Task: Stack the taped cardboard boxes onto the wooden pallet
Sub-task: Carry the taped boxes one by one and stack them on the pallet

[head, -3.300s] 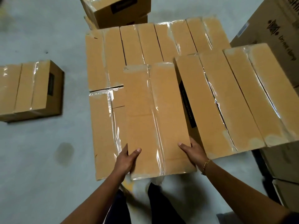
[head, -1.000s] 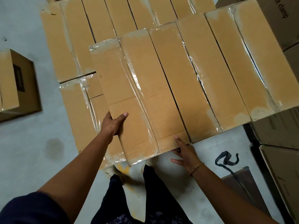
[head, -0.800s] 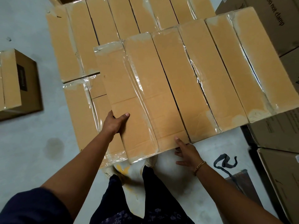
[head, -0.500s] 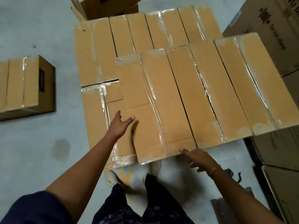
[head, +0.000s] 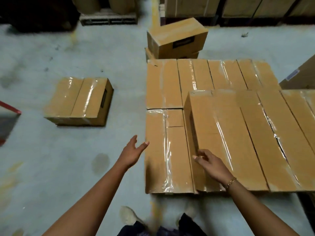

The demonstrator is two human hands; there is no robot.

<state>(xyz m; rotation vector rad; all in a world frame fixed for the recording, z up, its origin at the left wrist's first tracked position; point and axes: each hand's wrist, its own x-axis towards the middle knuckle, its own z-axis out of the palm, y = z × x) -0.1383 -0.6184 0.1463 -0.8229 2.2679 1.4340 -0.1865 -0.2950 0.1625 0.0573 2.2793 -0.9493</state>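
Taped cardboard boxes fill the right half of the view in two layers; the pallet under them is hidden. The newly set upper box [head: 219,137] lies beside other upper boxes [head: 276,133], above a lower layer [head: 163,150]. My left hand [head: 132,153] hovers open over the floor, just left of the lower box's edge, holding nothing. My right hand [head: 211,165] is open with fingers curled, at the near left corner of the upper box; whether it touches is unclear. A loose taped box [head: 78,101] sits on the floor to the left.
Two more boxes [head: 177,38] are piled askew on the floor behind the stack. A large carton [head: 300,77] stands at the right edge. Stored goods on a pallet [head: 109,18] line the back wall. My feet [head: 127,215] stand on the grey concrete floor.
Both hands have let go of the upper box, which now rests against its neighbours. My left hand has swung off to the left, and my view has turned left and up.
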